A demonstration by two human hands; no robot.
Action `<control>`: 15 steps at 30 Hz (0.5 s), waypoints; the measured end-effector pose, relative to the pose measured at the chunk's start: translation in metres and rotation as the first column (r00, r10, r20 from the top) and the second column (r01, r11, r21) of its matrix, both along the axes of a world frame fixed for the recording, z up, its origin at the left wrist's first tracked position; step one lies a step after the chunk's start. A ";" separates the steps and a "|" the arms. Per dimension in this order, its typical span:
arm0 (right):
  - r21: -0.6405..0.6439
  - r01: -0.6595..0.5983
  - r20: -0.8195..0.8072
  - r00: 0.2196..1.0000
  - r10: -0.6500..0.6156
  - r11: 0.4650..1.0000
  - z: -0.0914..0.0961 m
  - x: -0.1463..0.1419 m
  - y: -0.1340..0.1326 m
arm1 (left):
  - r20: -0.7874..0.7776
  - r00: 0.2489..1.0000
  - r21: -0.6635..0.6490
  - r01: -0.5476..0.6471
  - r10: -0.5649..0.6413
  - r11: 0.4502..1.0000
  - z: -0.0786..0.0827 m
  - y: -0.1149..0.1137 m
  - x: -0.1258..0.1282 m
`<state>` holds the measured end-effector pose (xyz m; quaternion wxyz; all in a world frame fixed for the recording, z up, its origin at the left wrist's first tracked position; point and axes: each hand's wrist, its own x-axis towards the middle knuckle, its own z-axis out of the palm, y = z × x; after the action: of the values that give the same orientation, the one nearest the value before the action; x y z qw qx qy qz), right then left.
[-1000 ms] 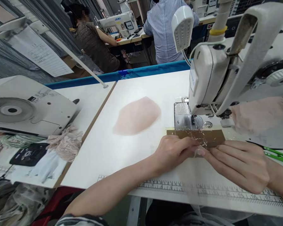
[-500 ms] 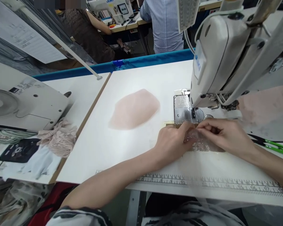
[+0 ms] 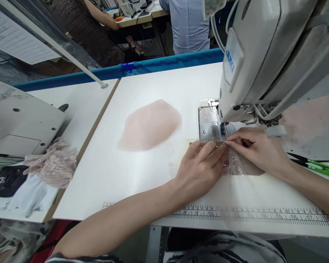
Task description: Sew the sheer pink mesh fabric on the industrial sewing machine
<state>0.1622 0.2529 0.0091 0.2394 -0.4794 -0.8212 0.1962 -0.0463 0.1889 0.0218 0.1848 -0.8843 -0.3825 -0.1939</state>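
Observation:
My left hand (image 3: pixel 200 170) lies flat, fingers stretched forward, pressing a sheer, almost clear fabric piece (image 3: pixel 235 164) onto the brown pad just in front of the needle plate (image 3: pixel 210 126) of the white sewing machine (image 3: pixel 263 58). My right hand (image 3: pixel 256 148) pinches the edge of the same sheer piece right under the presser foot. A pale pink fabric piece (image 3: pixel 150 126) lies loose on the white table (image 3: pixel 142 175), left of the machine.
A printed ruler strip (image 3: pixel 249 215) runs along the table's front edge. Green-handled scissors (image 3: pixel 320 166) lie at the right. Pink lace (image 3: pixel 55 164) and another machine (image 3: pixel 19 120) sit on the left table. Two people work behind the blue divider (image 3: pixel 153 67).
Both hands have slid forward from the table's front toward the needle, carrying the sheer piece to the presser foot. My head has dipped closer to the machine.

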 end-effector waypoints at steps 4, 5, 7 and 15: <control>0.234 -0.003 0.144 0.989 -0.031 0.972 0.004 0.009 -0.002 | 0.006 1.000 -0.077 0.000 0.000 0.997 0.004 0.005 -0.004; 0.338 -0.039 0.189 0.982 -0.027 0.940 0.006 0.011 -0.004 | 0.015 1.000 -0.090 0.001 0.000 0.996 0.004 0.007 -0.005; 0.520 -0.142 0.255 0.967 0.005 0.842 0.011 0.013 -0.010 | 0.026 1.000 -0.112 0.005 -0.002 0.994 0.003 0.012 -0.006; 0.595 -0.310 0.476 0.879 -0.014 0.741 0.013 0.005 -0.015 | -0.004 0.999 -0.126 -0.046 0.046 0.991 0.002 0.011 -0.002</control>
<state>0.1671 0.2375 0.0225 0.1779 -0.3276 -0.9057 -0.2019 -0.0484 0.2002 0.0242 0.1334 -0.8852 -0.4142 -0.1647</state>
